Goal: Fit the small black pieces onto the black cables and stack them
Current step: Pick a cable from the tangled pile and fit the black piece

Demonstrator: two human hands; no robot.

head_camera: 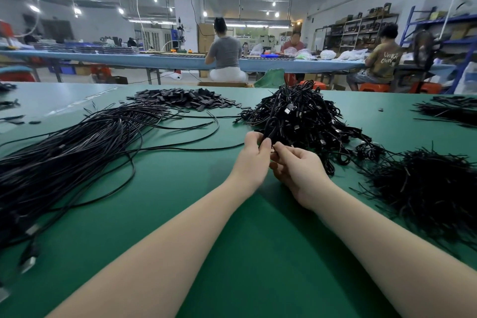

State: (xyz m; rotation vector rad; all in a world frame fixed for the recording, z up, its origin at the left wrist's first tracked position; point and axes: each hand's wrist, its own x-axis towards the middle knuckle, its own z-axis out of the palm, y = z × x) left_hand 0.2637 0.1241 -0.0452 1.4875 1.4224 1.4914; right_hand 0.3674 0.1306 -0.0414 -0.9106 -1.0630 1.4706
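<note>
Landmark: I take the flat green work table (180, 188) as my reference; everything below is placed against it.
Forearms: my two bare forearms reach in from the near edge of the table toward its middle.
Left hand: my left hand (251, 160) is raised above the middle of the table, thumb and fingers curled in a pinch on a thin black cable (267, 134).
Right hand: my right hand (299, 170) sits just beside the left, touching it at the fingertips; its fingers are curled around the same cable. I cannot tell whether a small piece is between them.
Held cable: it runs up from my fingers into the tangled heap of coiled black cables with plugs (296, 116) just behind my hands, mid-table.
Long cables: a broad sheaf of long loose black cables (64, 157) covers the left side of the table, some strands trailing toward the middle.
Bristly pile: a dark pile of short black strands (426, 188) lies on the right side of the table.
Small pieces: a low mound of small flat black pieces (185, 99) rests toward the far edge, left of the coiled heap.
Far right: another dark bundle of black cables (449, 108) lies at the table's far right.
Beyond the table: seated people (225, 54) work at a long blue bench (103, 58).
</note>
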